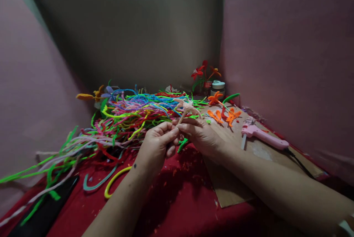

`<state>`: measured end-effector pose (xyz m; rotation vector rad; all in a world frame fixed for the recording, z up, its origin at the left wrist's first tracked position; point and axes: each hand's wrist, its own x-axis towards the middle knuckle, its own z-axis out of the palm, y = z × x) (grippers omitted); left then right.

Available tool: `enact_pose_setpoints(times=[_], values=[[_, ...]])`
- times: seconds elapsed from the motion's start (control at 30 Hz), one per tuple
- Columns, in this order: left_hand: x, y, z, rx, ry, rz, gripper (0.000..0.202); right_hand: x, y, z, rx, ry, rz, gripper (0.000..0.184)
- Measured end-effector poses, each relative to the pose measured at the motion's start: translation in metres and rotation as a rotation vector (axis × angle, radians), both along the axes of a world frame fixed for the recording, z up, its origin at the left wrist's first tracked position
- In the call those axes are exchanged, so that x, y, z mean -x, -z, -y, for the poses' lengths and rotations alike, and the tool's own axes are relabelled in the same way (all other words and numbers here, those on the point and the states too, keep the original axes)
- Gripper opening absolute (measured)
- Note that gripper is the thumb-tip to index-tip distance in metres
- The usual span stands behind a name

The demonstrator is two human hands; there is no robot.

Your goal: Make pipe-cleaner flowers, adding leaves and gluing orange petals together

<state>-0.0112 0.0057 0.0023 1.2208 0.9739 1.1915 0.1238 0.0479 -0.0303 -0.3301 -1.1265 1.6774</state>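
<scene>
Close together at the middle of the view, both hands pinch one pale peach flower of fuzzy wire (188, 107). The left hand (159, 139) has its thumb and fingers closed on the lower end of the stem, and the right hand (201, 136) grips right beside it; the petals stand up above the fingertips, tilted toward the far side. Just behind spreads a tangled heap of multicoloured fuzzy pipe cleaners (151, 110), its loose ends trailing left over a dark red cloth (174, 196). Near the left forearm lies a curved yellow pipe cleaner (108, 188) on that cloth. To the right, a brown cardboard sheet (231, 183) carries orange fuzzy flower pieces (232, 117) and, nearer the right forearm, a pink glue gun (261, 135) with a black cord. Farther back stands a dark jar with a pale blue-green lid (218, 85), with red fuzzy flowers (198, 72) beside it.
</scene>
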Motion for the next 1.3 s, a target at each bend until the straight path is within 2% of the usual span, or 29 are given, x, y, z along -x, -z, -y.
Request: enact_pose_setpoints(times=[0.27, 0.4, 0.57, 0.77, 1.0, 1.2, 1.3], values=[[-0.0019, -0.0032, 0.0012, 0.104, 0.035, 0.117, 0.017, 0.0009, 0.0029, -0.0038, -0.038, 0.022, 0.004, 0.013], [-0.0024, -0.0055, 0.0025, 0.122, 0.034, 0.13, 0.015, 0.0011, 0.0024, -0.002, -0.027, 0.034, -0.012, 0.021], [-0.0039, -0.0057, 0.003, 0.102, 0.014, 0.123, 0.016, 0.0002, 0.0005, 0.0008, -0.031, 0.04, 0.038, 0.008], [-0.002, -0.0051, 0.0023, 0.111, 0.049, 0.116, 0.017, -0.001, -0.003, 0.003, -0.037, 0.027, -0.026, 0.019], [-0.0011, -0.0052, 0.0011, 0.128, 0.045, 0.125, 0.015, -0.0016, -0.0043, 0.0044, -0.061, 0.051, 0.045, 0.009], [-0.0023, -0.0066, 0.0015, 0.141, 0.034, 0.117, 0.016, -0.0008, -0.0019, 0.0034, -0.023, 0.048, 0.011, 0.028], [-0.0033, -0.0073, 0.002, 0.153, 0.01, 0.114, 0.017, -0.001, -0.0036, 0.0045, -0.033, 0.046, 0.007, 0.025]])
